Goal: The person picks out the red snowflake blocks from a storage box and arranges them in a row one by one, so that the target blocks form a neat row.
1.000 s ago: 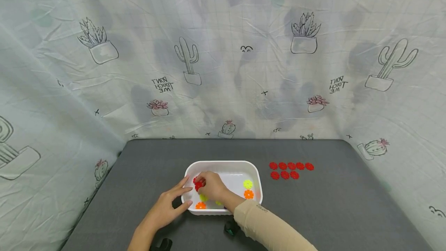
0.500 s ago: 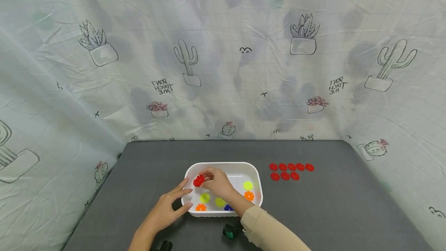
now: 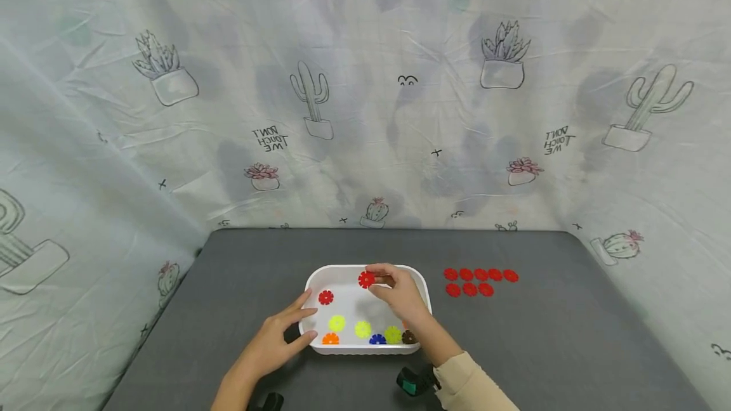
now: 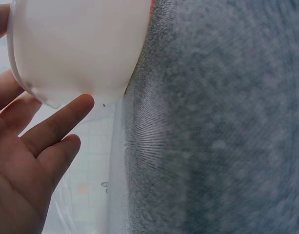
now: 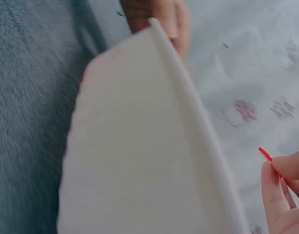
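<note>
My right hand (image 3: pixel 400 293) pinches a red notched plastic disc (image 3: pixel 365 280) between thumb and fingertips, above the far side of a white tray (image 3: pixel 354 349). In the right wrist view, the pinched disc (image 5: pixel 265 154) is seen edge-on, beyond the tray's rim (image 5: pixel 188 92). My left hand (image 3: pixel 274 338) touches the tray's left end with spread, fairly straight fingers; the left wrist view shows those fingers (image 4: pixel 66 119) at the tray's wall (image 4: pixel 81 48). Inside the tray lie another red disc (image 3: pixel 326 297) and several yellow, orange, blue and brown ones, some partly hidden.
Right of the tray, several red discs (image 3: pixel 481 274) lie flat in two rows on the grey table (image 3: pixel 542 335). A dark strapped device (image 3: pixel 414 382) sits by the right wrist, another (image 3: pixel 273 401) by the left. Patterned cloth (image 3: pixel 365 113) hangs behind.
My right hand has lifted a red disc from the tray's left part and carried it right, leaving another red disc uncovered there. The left hand stays at the tray's left end.
</note>
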Available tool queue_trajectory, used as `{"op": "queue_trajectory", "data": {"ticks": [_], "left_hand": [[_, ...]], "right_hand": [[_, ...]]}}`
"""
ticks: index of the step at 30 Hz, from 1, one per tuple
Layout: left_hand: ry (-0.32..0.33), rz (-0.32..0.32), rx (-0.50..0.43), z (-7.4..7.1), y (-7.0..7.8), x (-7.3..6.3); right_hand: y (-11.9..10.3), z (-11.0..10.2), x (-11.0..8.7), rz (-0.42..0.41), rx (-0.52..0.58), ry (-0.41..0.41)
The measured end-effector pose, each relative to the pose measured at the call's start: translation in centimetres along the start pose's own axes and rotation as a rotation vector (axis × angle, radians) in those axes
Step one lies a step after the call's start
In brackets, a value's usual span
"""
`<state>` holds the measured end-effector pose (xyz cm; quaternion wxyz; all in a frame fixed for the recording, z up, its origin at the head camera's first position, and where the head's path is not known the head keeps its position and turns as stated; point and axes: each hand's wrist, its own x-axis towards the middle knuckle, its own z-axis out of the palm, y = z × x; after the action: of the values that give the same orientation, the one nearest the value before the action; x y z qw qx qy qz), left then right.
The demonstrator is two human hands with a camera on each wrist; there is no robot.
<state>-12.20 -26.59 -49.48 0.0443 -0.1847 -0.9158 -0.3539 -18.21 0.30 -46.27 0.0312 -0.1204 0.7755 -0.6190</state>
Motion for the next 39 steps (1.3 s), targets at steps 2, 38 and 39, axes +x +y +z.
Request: {"op": "queue_trajectory", "data": {"ticks": [2,38,39], "left_hand": [[-0.002,0.001,-0.001,-0.1,0.0,0.0],[0.005,0.036,0.006,0.3,-0.3,0.2],[0.005,0.034,0.008,0.2,-0.3,0.1]], "right_hand": [[0.0,-1.0,-0.4,0.002,0.030,0.032],[7.1,-16.8,-4.5,0.041,0.331,0.578],[7.4,-17.1,-4.6,0.063,0.320,0.609]]}}
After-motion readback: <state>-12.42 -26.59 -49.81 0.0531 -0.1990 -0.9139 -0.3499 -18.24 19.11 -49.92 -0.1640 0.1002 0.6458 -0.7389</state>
